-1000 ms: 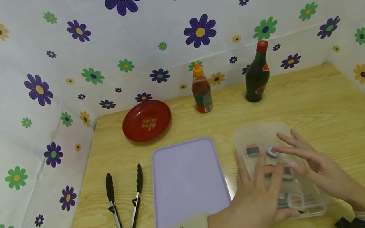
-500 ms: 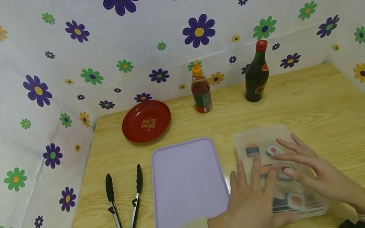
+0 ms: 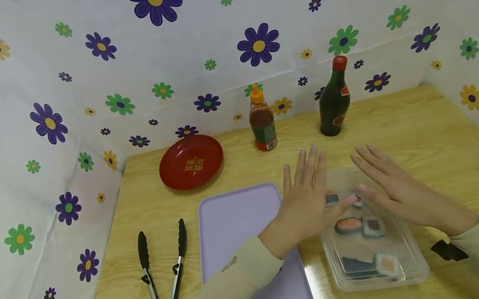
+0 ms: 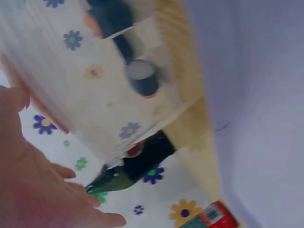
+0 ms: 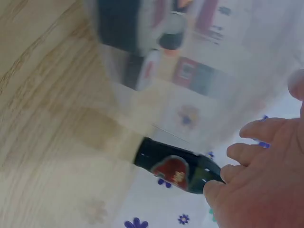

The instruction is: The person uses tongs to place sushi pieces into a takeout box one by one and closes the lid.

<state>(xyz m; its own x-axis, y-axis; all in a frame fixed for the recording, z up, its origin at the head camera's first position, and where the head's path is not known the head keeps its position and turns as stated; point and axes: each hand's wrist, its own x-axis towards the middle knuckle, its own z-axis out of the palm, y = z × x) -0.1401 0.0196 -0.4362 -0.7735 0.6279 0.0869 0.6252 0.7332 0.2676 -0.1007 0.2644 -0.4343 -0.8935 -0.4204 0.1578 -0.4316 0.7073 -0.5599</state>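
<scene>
A clear plastic box point(image 3: 415, 272) stands on the right half of the table. Several sushi pieces show through it, among them an orange-topped one point(image 3: 349, 225) and a white-rimmed roll point(image 3: 387, 264). My left hand point(image 3: 303, 199) is over the box's far left side, fingers straight and angled away from me, thumb across the box. Mirroring it on the far right is my right hand point(image 3: 397, 188), also with straight fingers. Neither hand grips anything. Both wrist views show the box's transparent wall point(image 4: 85, 109) beside the fingers, with sushi inside.
Left of the box lies a lilac tray point(image 3: 245, 234), partly under my left forearm. Metal tongs with black tips point(image 3: 167, 285) lie spread farther left. Along the back stand a red plate point(image 3: 191, 163), a sauce bottle point(image 3: 262, 121) and a dark green bottle point(image 3: 334, 100).
Both hands have moved away from me, from over the box's middle to its far end. Their fingers have straightened further, uncovering more sushi. The box stays about where it was.
</scene>
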